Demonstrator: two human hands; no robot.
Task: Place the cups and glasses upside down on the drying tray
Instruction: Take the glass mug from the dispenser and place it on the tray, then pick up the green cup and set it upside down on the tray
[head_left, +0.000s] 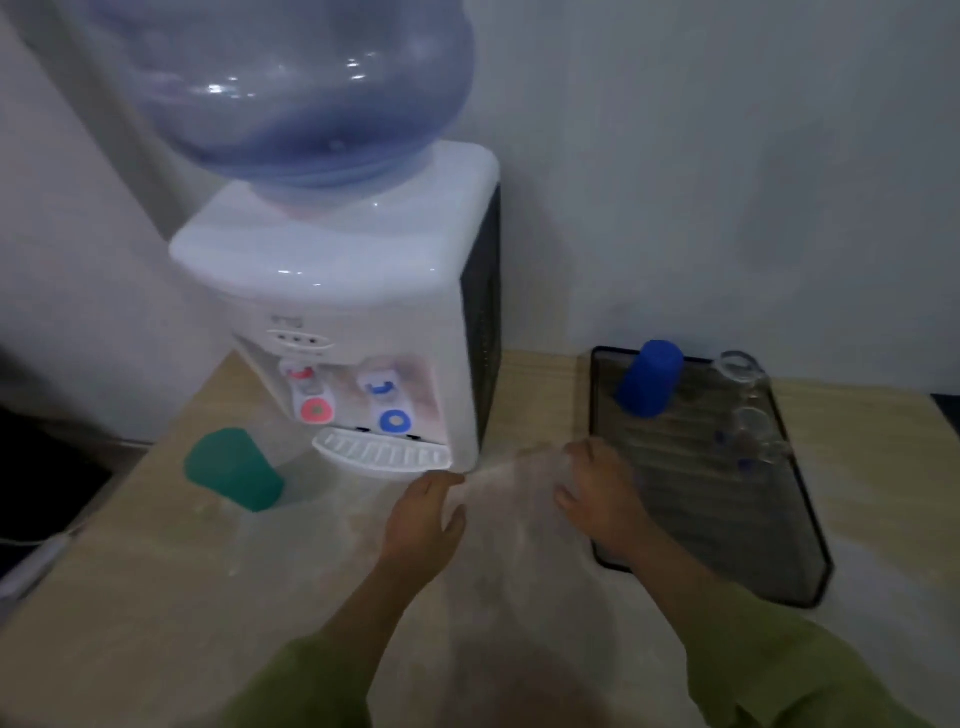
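Blurred clear glass (511, 488) between left hand (423, 519) and right hand (597, 499), both curled around it, low over the surface (156, 597) just left of the drying tray (810, 545). Long axis seemingly tilted; mouth direction unreadable. Mid-carry, by judgement. Next: turn mouth-down, set beside inverted blue cup (649, 378). Green cup (234, 469) waiting by the dispenser (363, 291).

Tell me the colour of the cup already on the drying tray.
Blue, seen in the head view.

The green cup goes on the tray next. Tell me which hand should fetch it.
Left. The left hand is on the green cup's side of the counter; the right hand sits at the drying tray's edge, farther away.
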